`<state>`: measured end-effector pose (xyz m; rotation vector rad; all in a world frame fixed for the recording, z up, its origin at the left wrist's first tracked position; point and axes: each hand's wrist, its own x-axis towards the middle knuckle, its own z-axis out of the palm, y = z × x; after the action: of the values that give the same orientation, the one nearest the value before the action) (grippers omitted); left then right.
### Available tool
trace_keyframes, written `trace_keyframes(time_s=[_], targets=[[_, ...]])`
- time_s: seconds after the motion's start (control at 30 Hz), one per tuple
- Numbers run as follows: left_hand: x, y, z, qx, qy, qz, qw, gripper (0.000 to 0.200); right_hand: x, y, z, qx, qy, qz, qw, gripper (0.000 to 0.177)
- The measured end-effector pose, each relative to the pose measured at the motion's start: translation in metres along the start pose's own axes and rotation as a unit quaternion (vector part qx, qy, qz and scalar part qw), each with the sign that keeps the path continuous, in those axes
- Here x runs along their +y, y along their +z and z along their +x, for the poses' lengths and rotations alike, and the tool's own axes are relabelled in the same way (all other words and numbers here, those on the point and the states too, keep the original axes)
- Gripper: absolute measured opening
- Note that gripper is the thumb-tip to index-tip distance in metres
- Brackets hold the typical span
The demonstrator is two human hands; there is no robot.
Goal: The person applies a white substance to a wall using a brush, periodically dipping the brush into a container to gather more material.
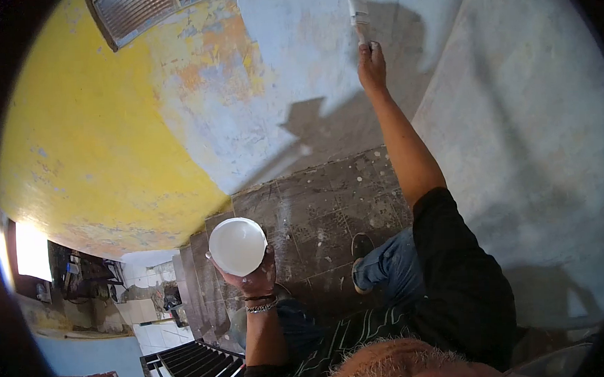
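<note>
At the upper right my right hand grips a paintbrush by its handle, the arm stretched out. The brush's pale bristles point up and overlap the whitish painted wall. Lower down, my left hand supports a round white tub from beneath, its fingers wrapped around the lower side. The tub's mouth faces up and its inside looks white. A bracelet circles my left wrist. Shadows of my arm and the tub fall on the wall.
A yellow wall with peeling patches curves along the left, below a window. Dark floor tiles are spattered with paint. Black metal railings stand at the lower left, near a drop to a lower floor. A grey wall rises at right.
</note>
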<state>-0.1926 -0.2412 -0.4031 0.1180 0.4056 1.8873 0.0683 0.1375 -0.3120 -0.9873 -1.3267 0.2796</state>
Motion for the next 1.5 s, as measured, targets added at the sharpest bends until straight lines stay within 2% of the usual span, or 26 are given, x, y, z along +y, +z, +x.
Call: trace_keyframes(time_s=[0.1,0.17,0.2,0.27,0.3,0.33,0.37,0.4,0.43,0.47,0.5,0.63,0.77,0.87,0.9,1.0,1.1,1.13,1.17,1.2,1.27,1.33,1.4,1.43,1.47,1.5], targets=[[-0.001,-0.021,0.003,-0.011,0.018,0.033,0.999,0.07,-0.001,0.015,-0.006,-0.011,-0.031,-0.081,0.996,0.037],[-0.004,-0.062,0.012,0.022,0.187,0.269,0.945,0.063,0.026,0.032,-0.016,-0.005,-0.013,-0.157,0.987,0.035],[-0.005,-0.072,0.012,0.024,0.186,0.27,0.944,0.063,0.055,0.043,-0.027,0.001,-0.016,-0.197,0.98,0.041],[-0.006,-0.084,0.013,0.016,0.262,0.358,0.896,0.085,0.063,0.039,-0.072,-0.034,0.013,-0.194,0.98,0.044],[-0.004,-0.067,0.009,0.016,0.262,0.357,0.896,0.085,0.067,0.032,-0.095,-0.063,0.047,-0.156,0.985,0.044],[0.003,-0.034,0.002,-0.005,0.149,0.166,0.975,0.097,0.07,0.028,-0.109,-0.092,0.08,-0.117,0.986,0.044],[0.006,-0.018,-0.002,-0.024,0.027,-0.033,0.999,0.11,0.072,0.027,-0.111,-0.093,0.079,-0.117,0.986,0.044],[0.004,-0.03,-0.001,-0.022,0.026,-0.033,0.999,0.11,0.075,0.024,-0.115,-0.067,0.062,-0.112,0.989,0.042],[0.0,-0.055,0.001,0.005,0.149,0.211,0.966,0.111,0.078,0.023,-0.118,-0.041,0.045,-0.108,0.992,0.04],[-0.003,-0.073,0.003,0.03,0.26,0.438,0.86,0.112,0.066,0.023,-0.107,0.0,0.0,-0.12,0.993,0.038],[-0.003,-0.084,0.005,0.03,0.26,0.437,0.86,0.112,0.044,0.023,-0.085,0.042,-0.047,-0.13,0.989,0.036],[-0.001,-0.093,0.008,0.033,0.254,0.474,0.843,0.111,-0.011,0.009,-0.004,0.031,-0.019,-0.124,0.992,0.034],[-0.001,-0.084,0.006,0.058,0.27,0.586,0.762,0.113,0.037,0.0,-0.002,-0.008,-0.012,-0.202,0.979,0.034],[-0.002,-0.085,0.007,0.051,0.267,0.541,0.796,0.11,0.094,-0.006,-0.072,-0.048,0.003,-0.232,0.972,0.036],[-0.002,-0.086,0.008,0.047,0.264,0.519,0.811,0.109,0.092,-0.013,-0.095,-0.128,0.13,-0.239,0.954,0.04],[-0.004,-0.087,0.01,0.034,0.253,0.452,0.855,0.106,0.117,-0.026,-0.156,-0.201,0.215,-0.281,0.914,0.041],[-0.003,-0.068,0.005,0.025,0.245,0.4,0.882,0.104,0.128,-0.031,-0.186,-0.196,0.17,-0.293,0.92,0.036],[0.002,-0.046,0.0,0.007,0.142,0.214,0.967,0.105,0.127,-0.029,-0.182,-0.196,0.168,-0.294,0.92,0.036],[0.004,-0.03,-0.003,-0.013,0.031,0.015,0.999,0.106,0.115,-0.024,-0.171,-0.173,0.141,-0.265,0.938,0.037],[0.002,-0.029,-0.002,-0.014,0.032,0.014,0.999,0.106,0.098,-0.019,-0.158,-0.148,0.113,-0.235,0.954,0.038],[-0.001,-0.028,-0.001,-0.012,0.036,0.032,0.999,0.086,0.041,-0.007,-0.119,-0.078,0.02,-0.059,0.995,0.034],[-0.002,-0.029,-0.001,-0.008,0.039,0.052,0.998,0.073,-0.008,0.01,-0.078,-0.04,-0.026,-0.068,0.997,0.03],[-0.004,-0.044,0.001,-0.007,0.042,0.062,0.997,0.071,-0.037,0.026,-0.043,-0.034,-0.04,-0.062,0.997,0.027],[-0.006,-0.07,0.005,-0.016,0.147,0.249,0.957,0.068,-0.04,0.035,-0.034,-0.035,-0.04,-0.061,0.997,0.027],[-0.005,-0.07,0.006,-0.023,0.245,0.425,0.871,0.073,-0.04,0.043,-0.025,-0.016,-0.068,-0.066,0.995,0.028],[-0.005,-0.07,0.005,-0.022,0.246,0.425,0.871,0.073,-0.04,0.049,-0.022,0.003,-0.096,-0.071,0.993,0.029]])
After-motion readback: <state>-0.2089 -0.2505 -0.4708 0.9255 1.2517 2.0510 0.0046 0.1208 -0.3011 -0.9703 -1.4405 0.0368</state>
